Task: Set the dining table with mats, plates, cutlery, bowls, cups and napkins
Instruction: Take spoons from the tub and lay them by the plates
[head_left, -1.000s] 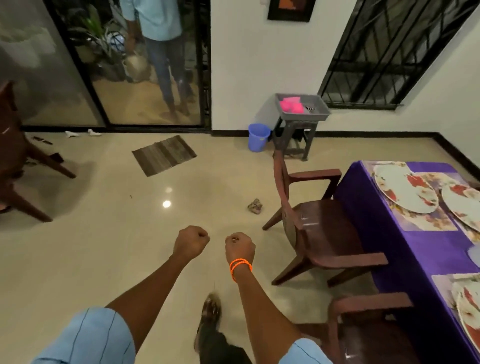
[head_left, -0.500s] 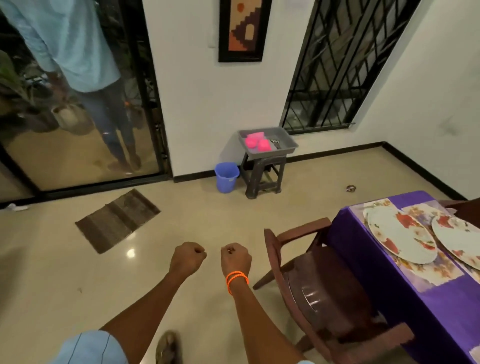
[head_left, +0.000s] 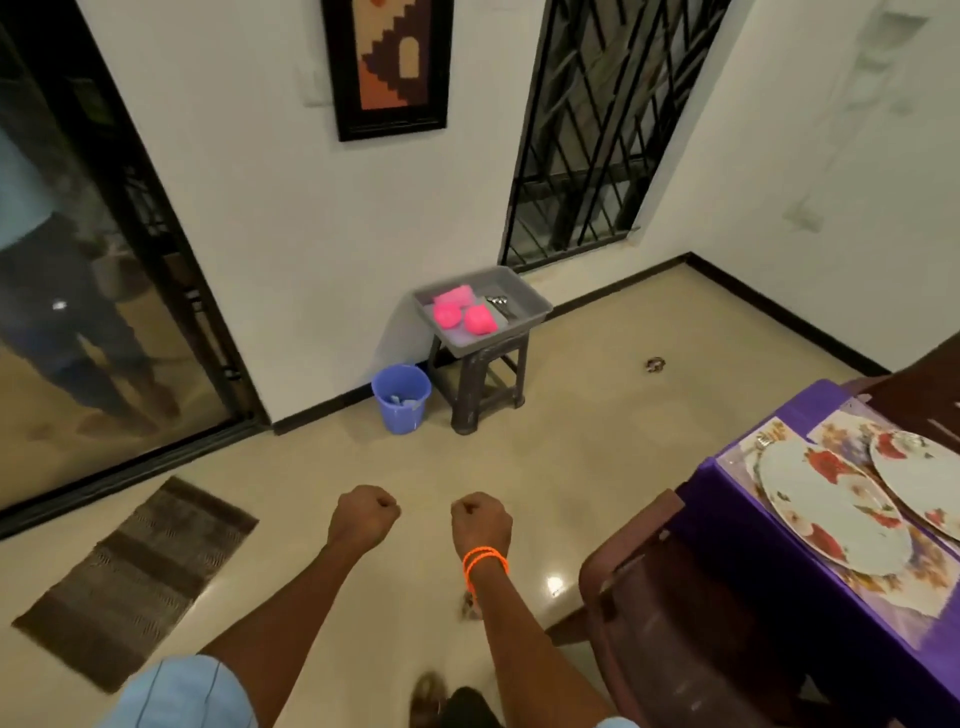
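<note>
My left hand (head_left: 362, 517) and my right hand (head_left: 480, 522) are held out in front of me as fists, holding nothing. Ahead by the wall a grey tray (head_left: 530, 299) rests on a dark stool (head_left: 480, 384); it carries pink cups (head_left: 465, 314), a pink folded item and some metal cutlery (head_left: 497, 301). At the right, the table under a purple cloth (head_left: 737, 499) bears floral mats (head_left: 883, 577) with two floral plates (head_left: 831, 512) on them.
A brown chair (head_left: 660, 618) stands between me and the table. A blue bucket (head_left: 401, 397) sits left of the stool. A dark floor mat (head_left: 140, 577) lies at the left, before a glass door (head_left: 78, 312). A small object (head_left: 654, 365) lies on the floor.
The view has swung right and closed in on the stool and tray as I walk. Both fists stay held out the same way.
</note>
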